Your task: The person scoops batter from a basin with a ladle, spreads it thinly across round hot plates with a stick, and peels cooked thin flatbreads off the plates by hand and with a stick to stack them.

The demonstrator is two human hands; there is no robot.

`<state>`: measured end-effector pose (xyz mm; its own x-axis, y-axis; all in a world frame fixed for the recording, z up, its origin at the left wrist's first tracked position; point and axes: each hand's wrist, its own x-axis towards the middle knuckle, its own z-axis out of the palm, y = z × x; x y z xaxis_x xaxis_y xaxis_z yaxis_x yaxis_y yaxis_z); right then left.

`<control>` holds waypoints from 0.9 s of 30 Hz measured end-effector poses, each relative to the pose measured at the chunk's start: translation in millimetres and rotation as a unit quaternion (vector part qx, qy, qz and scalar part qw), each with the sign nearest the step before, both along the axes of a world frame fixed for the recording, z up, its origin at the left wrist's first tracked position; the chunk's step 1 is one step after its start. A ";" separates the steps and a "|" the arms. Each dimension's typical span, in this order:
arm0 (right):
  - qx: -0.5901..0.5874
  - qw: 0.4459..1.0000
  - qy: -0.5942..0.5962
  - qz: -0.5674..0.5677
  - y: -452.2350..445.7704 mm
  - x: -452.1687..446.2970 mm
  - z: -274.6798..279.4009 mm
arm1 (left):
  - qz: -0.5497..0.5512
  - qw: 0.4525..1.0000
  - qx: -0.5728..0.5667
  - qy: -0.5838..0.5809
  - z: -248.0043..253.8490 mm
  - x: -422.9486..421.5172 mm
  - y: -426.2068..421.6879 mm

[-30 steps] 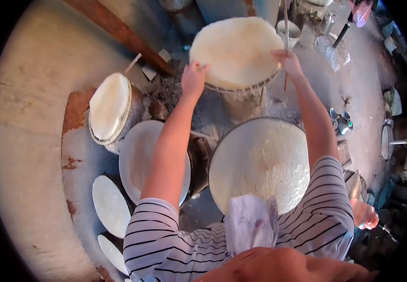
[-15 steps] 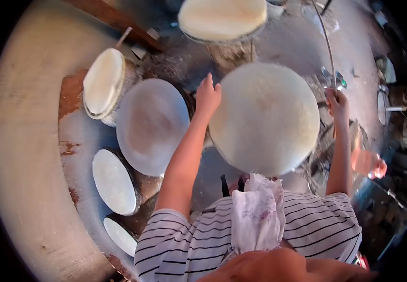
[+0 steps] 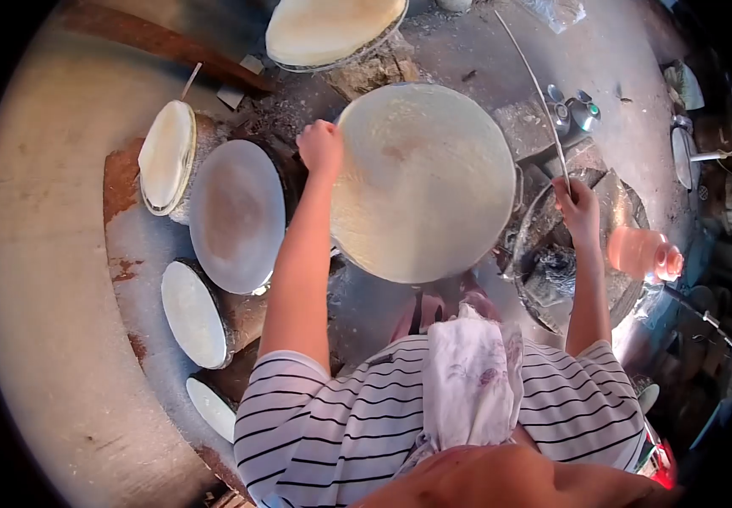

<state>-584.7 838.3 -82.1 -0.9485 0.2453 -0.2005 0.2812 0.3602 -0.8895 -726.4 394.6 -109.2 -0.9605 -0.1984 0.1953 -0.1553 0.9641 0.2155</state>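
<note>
Right hand (image 3: 577,206) closed around thin stick (image 3: 539,89), right side. Left hand (image 3: 321,148) curled at left rim of big pale disc (image 3: 425,186), centre; can't tell if gripping. Clear plastic bottle (image 3: 643,254) far right.

One long stick (image 3: 544,102), one bottle (image 3: 632,253)

The large round disc (image 3: 423,190) presents a pale, mottled face with a faint brownish patch above centre. The long, thin stick (image 3: 536,87) is slightly bowed and slants up and leftward, right of the disc.
</note>
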 end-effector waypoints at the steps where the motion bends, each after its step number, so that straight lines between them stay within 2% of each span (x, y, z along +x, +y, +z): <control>1: -0.005 1.000 0.001 -0.007 6.2 7.1 3.9 | 0.004 1.000 -0.003 0.020 1.8 0.1 0.2; 5: -0.045 0.998 -0.011 -0.033 31.0 24.4 -10.0 | -0.057 0.985 0.016 0.161 38.5 34.0 14.3; 8: -0.014 0.999 -0.017 0.028 1.2 -8.1 9.0 | -0.086 0.972 0.018 0.217 80.0 84.8 43.2; 11: -0.055 0.989 0.127 0.056 -56.2 -60.1 15.7 | -0.089 0.963 0.023 0.253 109.3 134.7 68.3; 13: -0.105 0.981 0.113 0.121 -72.9 -82.3 55.6 | -0.087 0.958 0.027 0.272 122.6 159.0 71.5; 16: -0.162 0.955 0.136 0.206 -75.1 -92.3 82.1 | -0.107 0.949 0.058 0.291 139.7 189.8 66.7; 19: -0.101 0.966 0.122 0.203 -75.5 -46.2 122.6 | -0.121 0.936 0.101 0.315 153.1 217.2 49.3; 22: -0.063 0.959 0.190 0.201 -79.2 -2.4 152.0 | -0.150 0.918 0.178 0.322 163.2 238.2 19.0; 24: -0.052 0.944 0.254 0.203 -96.7 13.2 183.6 | -0.198 0.900 0.186 0.341 179.5 239.0 -4.3; 26: 0.069 0.940 0.291 0.163 -118.0 11.9 216.1 | -0.200 0.885 0.234 0.349 194.7 235.4 -22.7; 27: 0.067 0.955 0.237 0.165 -129.8 9.1 234.6 | -0.192 0.880 0.291 0.324 198.9 227.6 -34.2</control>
<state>-575.6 708.5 152.5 -0.9549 -0.0889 0.2833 -0.2904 0.4786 -0.8286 -498.8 360.4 89.7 -0.7031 -0.1300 0.6991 0.4953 0.6159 0.6127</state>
